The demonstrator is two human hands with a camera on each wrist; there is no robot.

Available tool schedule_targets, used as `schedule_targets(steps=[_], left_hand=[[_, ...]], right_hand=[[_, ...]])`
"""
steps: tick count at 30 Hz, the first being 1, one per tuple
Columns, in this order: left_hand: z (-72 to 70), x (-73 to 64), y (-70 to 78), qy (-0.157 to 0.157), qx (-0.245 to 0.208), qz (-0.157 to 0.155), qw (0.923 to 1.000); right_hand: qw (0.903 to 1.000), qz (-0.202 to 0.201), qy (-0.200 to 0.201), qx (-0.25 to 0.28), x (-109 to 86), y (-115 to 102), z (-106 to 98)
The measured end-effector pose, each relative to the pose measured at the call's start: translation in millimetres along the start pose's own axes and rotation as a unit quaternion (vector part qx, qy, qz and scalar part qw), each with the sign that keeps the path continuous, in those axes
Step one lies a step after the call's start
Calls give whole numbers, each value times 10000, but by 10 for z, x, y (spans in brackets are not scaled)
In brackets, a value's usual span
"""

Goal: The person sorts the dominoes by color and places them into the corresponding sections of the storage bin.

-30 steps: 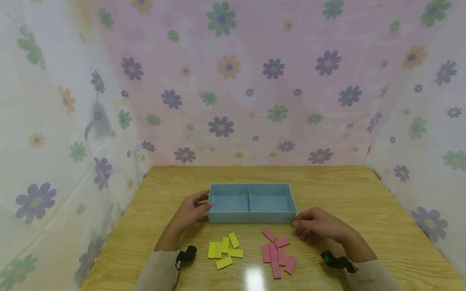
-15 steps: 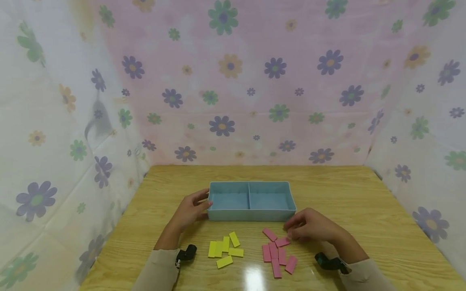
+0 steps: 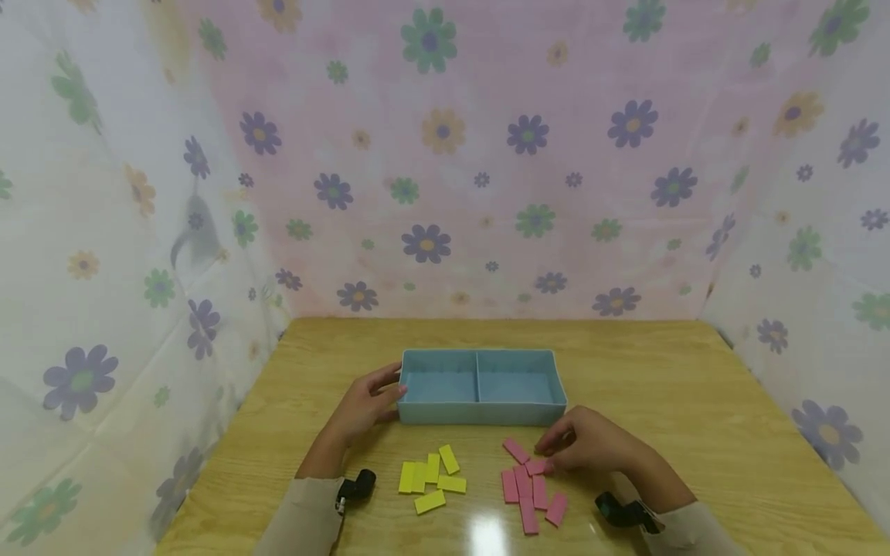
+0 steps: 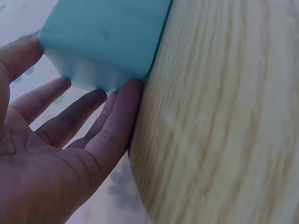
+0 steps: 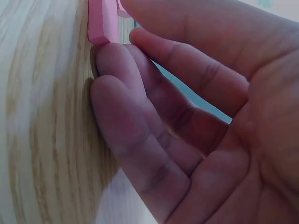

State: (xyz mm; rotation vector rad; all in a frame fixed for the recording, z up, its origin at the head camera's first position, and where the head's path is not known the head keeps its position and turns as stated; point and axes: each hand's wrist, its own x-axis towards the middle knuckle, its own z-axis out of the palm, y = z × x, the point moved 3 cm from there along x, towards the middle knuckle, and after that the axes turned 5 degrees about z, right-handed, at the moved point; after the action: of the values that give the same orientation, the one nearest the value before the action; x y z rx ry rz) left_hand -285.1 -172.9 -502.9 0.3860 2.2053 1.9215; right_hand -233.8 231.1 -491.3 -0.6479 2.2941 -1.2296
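Observation:
My left hand (image 3: 361, 405) rests against the left end of a light blue two-compartment box (image 3: 445, 414); in the left wrist view its fairly straight fingertips touch the end wall (image 4: 107, 35), with the thumb at the rim. Over on the right, my right hand (image 3: 591, 444) is low beside a loose group of pink rectangular blocks (image 3: 527, 513). Its thumb tip is right at the right end of one pink block (image 3: 535, 467), and the index finger arches behind it. The right wrist view has loosely bent fingers close over the wood, near a pink block's end (image 5: 103, 21).
Several yellow rectangular blocks (image 3: 430, 502) lie flat on the wooden table (image 3: 626, 347), in front of the box's left half. Flower-patterned cloth (image 3: 480, 208) hangs behind the table and along both sides.
My right hand has moved left and toward me, from the box's front right corner to the pink blocks. The left hand keeps its place at the box.

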Motion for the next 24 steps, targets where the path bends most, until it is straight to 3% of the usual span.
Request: schedule_targets(steps=[12,24], left_hand=[[21,52,3,-90,-130,-18,9999],[-12,6,12,-8,-99,-131,9999]], right_hand=[[9976,143,88,-669,-8,-17,15],[9975,173,-9,-688,12,-12,35]])
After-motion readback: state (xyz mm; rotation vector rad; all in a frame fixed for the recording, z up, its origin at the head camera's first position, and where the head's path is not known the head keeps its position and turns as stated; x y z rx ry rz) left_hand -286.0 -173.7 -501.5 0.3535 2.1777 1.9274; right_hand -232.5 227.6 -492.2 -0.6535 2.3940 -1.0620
